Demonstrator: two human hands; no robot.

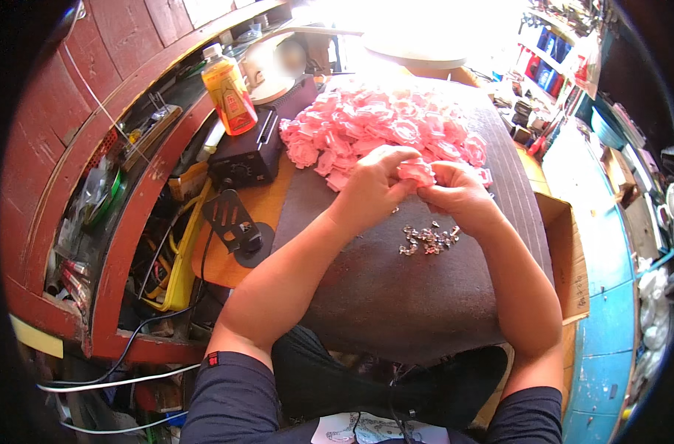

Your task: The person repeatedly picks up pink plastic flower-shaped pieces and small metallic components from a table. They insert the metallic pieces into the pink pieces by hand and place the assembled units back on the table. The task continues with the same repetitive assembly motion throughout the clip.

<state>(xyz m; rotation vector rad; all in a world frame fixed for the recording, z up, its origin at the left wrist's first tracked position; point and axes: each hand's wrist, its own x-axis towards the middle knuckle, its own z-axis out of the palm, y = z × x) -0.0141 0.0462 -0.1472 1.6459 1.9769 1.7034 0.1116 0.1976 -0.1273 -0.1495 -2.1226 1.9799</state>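
Between my two hands, above the dark table mat [396,296], is one pink fabric flower [417,172]. My left hand [374,181] pinches it from the left side with curled fingers. On the other side my right hand [457,194] grips its edge between thumb and fingers. A large heap of similar pink flowers [381,111] covers the far part of the mat, just beyond my hands. Below the right hand lies a small pile of shiny metal and clear bits [429,238], too small to make out exactly.
Left of the mat, a bottle of orange drink [229,89] stands on a black box [248,152]. A black phone stand [237,226] sits nearer. Red shelving [144,192] holds clutter at left. At right are a cardboard box [566,251] and a blue surface [607,333].
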